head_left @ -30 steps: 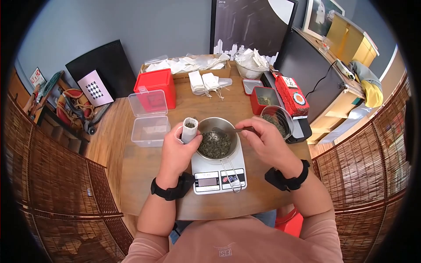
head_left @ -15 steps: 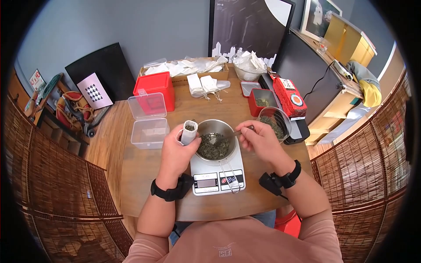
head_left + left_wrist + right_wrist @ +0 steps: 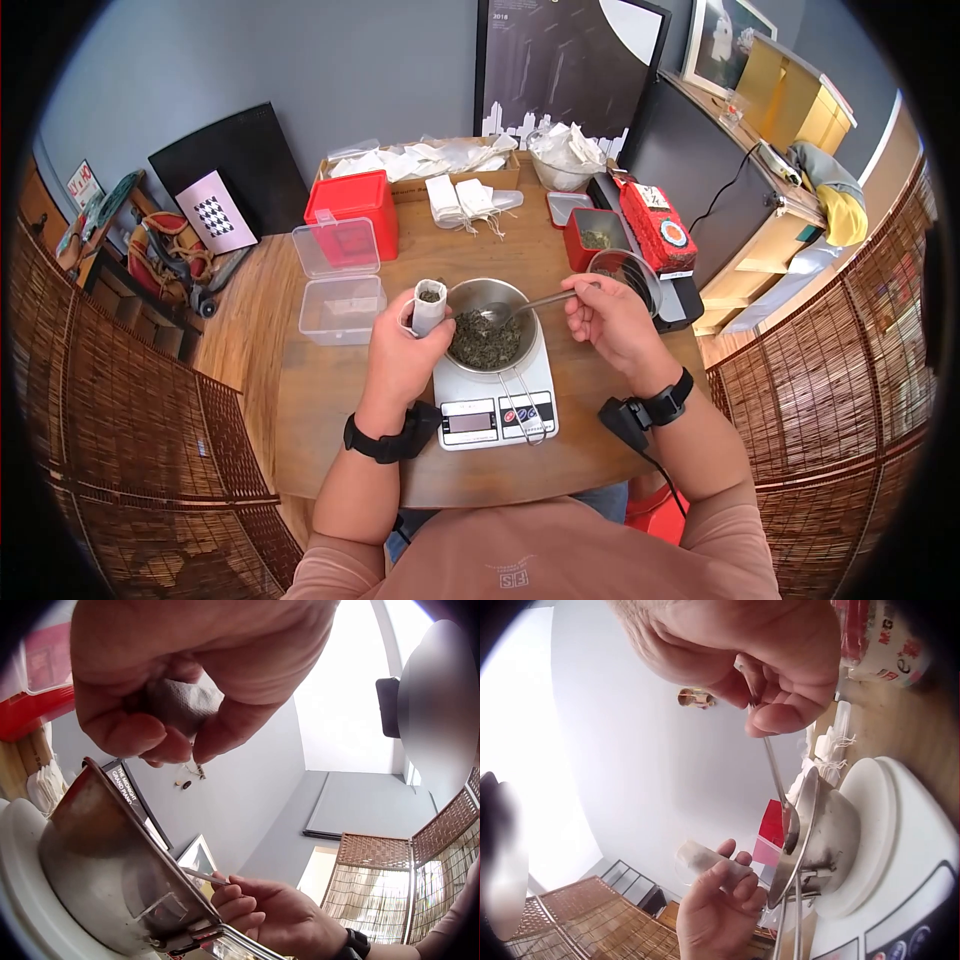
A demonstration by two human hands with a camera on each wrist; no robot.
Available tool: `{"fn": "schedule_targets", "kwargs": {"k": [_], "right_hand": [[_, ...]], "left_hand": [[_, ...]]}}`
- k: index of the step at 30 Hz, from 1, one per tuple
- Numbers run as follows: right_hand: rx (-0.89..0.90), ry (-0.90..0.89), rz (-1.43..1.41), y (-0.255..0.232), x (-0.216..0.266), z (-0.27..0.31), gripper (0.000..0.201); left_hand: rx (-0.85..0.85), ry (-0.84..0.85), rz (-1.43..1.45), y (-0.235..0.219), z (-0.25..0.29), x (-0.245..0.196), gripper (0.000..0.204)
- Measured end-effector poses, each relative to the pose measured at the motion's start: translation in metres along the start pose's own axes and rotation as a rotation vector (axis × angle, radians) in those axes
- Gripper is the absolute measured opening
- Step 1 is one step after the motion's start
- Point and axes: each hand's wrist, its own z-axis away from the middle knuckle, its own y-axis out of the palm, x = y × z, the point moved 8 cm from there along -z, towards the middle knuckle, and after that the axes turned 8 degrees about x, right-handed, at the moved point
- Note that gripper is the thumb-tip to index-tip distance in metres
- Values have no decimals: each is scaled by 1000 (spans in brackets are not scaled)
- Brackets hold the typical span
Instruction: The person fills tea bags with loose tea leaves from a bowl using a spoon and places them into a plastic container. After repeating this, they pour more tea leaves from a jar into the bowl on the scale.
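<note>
My left hand (image 3: pixel 398 345) grips a small white pouch (image 3: pixel 429 310), held upright with dark dried leaves showing in its mouth, just left of a metal pan (image 3: pixel 535 340). My right hand (image 3: pixel 622 325) pinches the handle end of a metal spoon (image 3: pixel 540 302), whose bowl is in the pan over the loose dried leaves (image 3: pixel 485 343). The pan stands on a white kitchen scale (image 3: pixel 465 393). In the right wrist view the spoon (image 3: pixel 774 769) slants down to the pan's rim, and the pouch (image 3: pixel 701 857) is between the left fingers.
Left stand an opened clear plastic box (image 3: pixel 342 308) and a red box (image 3: pixel 360 210). Behind are white pouches (image 3: pixel 462 200) and a cardboard tray (image 3: pixel 410 190). On the right are a glass bowl (image 3: pixel 650 285), a red tin (image 3: pixel 580 250) and a red packet (image 3: pixel 655 225).
My right hand has shifted right and turned, drawing the spoon handle outward; the spoon's bowl shows more clearly in the pan. My left hand with the pouch has hardly moved.
</note>
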Motion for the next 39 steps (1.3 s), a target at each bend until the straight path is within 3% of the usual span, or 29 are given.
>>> {"fn": "schedule_targets", "kwargs": {"k": [5,7,11,19,31,39], "right_hand": [[0,-18,-109,-8,7,3,18],[31,-46,-122,-10,18,5,18],[109,-152,-161,1,51,8,19],[171,-177,-135,28,78,16,21],[159,-170,34,42,84,22,19],[161,-238,354,60,97,37,17]], "left_hand": [[21,3,2,2,1,-3,28],[54,-54,19,6,2,-3,19],[83,-69,0,12,3,-1,21],[152,-38,-81,24,6,-6,26],[169,-112,-75,25,7,-2,27],[175,-129,-51,27,7,0,27]]}}
